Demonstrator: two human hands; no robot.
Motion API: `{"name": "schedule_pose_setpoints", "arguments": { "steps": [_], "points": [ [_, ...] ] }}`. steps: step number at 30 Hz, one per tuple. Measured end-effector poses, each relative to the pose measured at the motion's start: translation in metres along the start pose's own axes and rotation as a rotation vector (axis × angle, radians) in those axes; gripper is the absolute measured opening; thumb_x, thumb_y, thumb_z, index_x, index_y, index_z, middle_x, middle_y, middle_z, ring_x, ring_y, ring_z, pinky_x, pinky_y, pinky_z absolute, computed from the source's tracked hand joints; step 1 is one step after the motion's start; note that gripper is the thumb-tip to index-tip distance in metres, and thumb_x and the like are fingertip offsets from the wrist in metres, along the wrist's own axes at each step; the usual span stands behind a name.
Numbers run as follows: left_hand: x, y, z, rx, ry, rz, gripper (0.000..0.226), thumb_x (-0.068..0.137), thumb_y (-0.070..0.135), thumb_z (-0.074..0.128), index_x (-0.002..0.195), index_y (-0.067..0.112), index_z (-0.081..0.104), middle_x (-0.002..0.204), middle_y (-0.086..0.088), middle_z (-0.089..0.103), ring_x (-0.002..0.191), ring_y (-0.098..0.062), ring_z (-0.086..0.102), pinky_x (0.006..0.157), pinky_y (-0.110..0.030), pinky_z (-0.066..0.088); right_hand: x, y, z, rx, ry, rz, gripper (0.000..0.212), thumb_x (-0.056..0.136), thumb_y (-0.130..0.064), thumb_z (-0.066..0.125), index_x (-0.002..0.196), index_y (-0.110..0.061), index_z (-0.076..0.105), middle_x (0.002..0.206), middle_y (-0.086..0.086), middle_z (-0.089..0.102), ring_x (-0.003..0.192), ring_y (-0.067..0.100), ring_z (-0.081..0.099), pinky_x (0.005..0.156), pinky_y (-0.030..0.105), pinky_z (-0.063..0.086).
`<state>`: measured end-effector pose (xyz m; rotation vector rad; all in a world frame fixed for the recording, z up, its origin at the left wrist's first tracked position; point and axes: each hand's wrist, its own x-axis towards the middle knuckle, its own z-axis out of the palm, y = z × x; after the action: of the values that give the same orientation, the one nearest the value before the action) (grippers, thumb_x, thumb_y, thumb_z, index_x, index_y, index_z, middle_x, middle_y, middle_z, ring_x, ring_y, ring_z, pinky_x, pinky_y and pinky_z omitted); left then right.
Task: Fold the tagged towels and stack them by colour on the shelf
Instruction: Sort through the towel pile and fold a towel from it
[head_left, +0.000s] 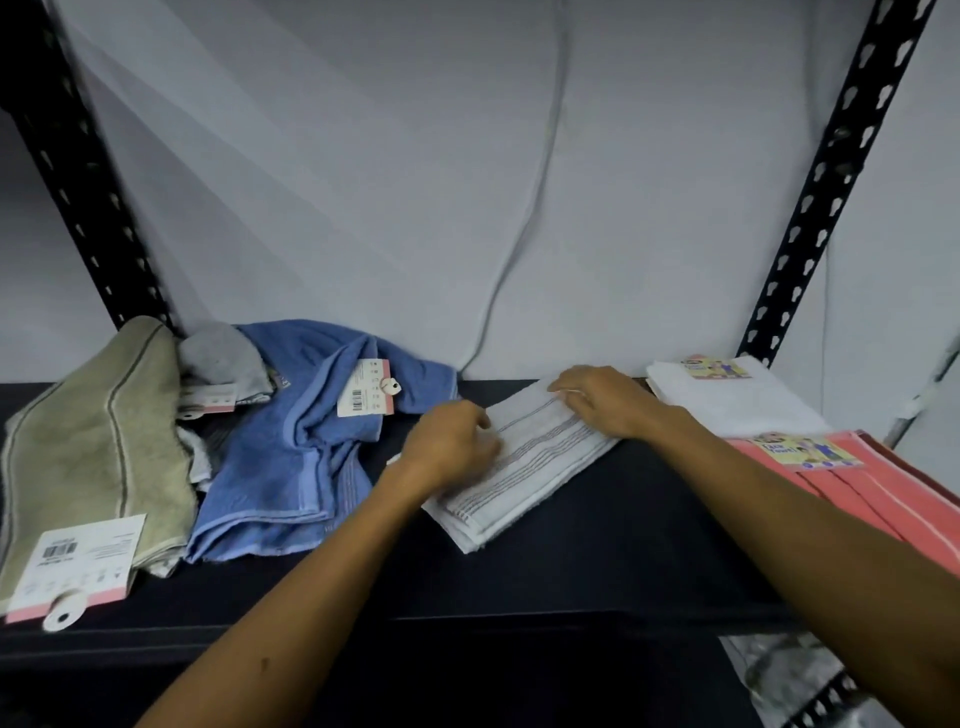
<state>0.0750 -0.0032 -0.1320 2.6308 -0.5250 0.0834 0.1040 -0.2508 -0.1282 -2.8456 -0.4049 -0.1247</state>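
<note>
On the near left of the black metal shelf (597, 525), an olive-green towel with a barcode tag (98, 441) lies crumpled beside a crumpled blue terry towel (280, 457). At centre, a folded white towel with grey stripes (530, 467) lies flat. The left hand (447, 447) presses its left edge, fingers curled onto the cloth. The right hand (602, 397) rests flat on its far end, fingers extended. At right lies a folded coral-pink towel (872, 493); behind it, a folded plain white towel (727, 400).
</note>
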Motion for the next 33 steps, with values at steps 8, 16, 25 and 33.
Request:
{"name": "schedule_pose_setpoints", "arguments": {
  "steps": [8, 16, 25, 33],
  "points": [
    [-0.024, -0.009, 0.034, 0.245, -0.312, 0.198, 0.064, 0.098, 0.064, 0.019, 0.155, 0.038, 0.01, 0.165, 0.001, -0.002, 0.151, -0.017, -0.007, 0.119, -0.051, -0.008, 0.007, 0.021, 0.021, -0.087, -0.325, 0.001, 0.05, 0.106, -0.043, 0.021, 0.155, -0.038, 0.013, 0.165, -0.003, -0.002, 0.151, 0.018, -0.008, 0.122, 0.04, -0.004],
    [-0.024, -0.026, 0.02, -0.003, -0.238, 0.254, 0.059, 0.098, 0.062, 0.032, 0.148, 0.031, 0.041, 0.159, -0.002, 0.028, 0.149, -0.014, 0.015, 0.121, -0.043, 0.009, 0.004, 0.025, 0.026, -0.174, -0.318, -0.01, 0.063, 0.096, -0.063, 0.014, 0.154, -0.043, 0.003, 0.165, -0.006, -0.008, 0.15, 0.017, -0.013, 0.12, 0.04, -0.007],
    [-0.051, -0.038, -0.001, -0.051, -0.027, 0.136, 0.028, 0.097, 0.016, 0.054, 0.121, 0.012, 0.07, 0.128, -0.008, 0.061, 0.121, -0.023, 0.053, 0.097, -0.017, 0.032, -0.025, -0.05, 0.023, 0.034, 0.179, 0.189, 0.043, 0.094, -0.032, 0.058, 0.135, -0.021, 0.057, 0.14, 0.012, 0.047, 0.129, 0.031, 0.041, 0.105, 0.043, 0.039],
    [-0.114, -0.015, -0.005, -0.352, -0.313, 0.203, 0.05, 0.078, 0.048, 0.073, 0.125, 0.034, 0.065, 0.143, 0.018, 0.048, 0.132, 0.005, 0.039, 0.111, -0.02, 0.03, -0.14, -0.098, 0.048, 0.636, 0.499, 0.135, 0.008, 0.086, -0.018, 0.074, 0.093, -0.019, 0.077, 0.098, -0.008, 0.069, 0.095, 0.001, 0.063, 0.084, 0.013, 0.045]
  ]
}}
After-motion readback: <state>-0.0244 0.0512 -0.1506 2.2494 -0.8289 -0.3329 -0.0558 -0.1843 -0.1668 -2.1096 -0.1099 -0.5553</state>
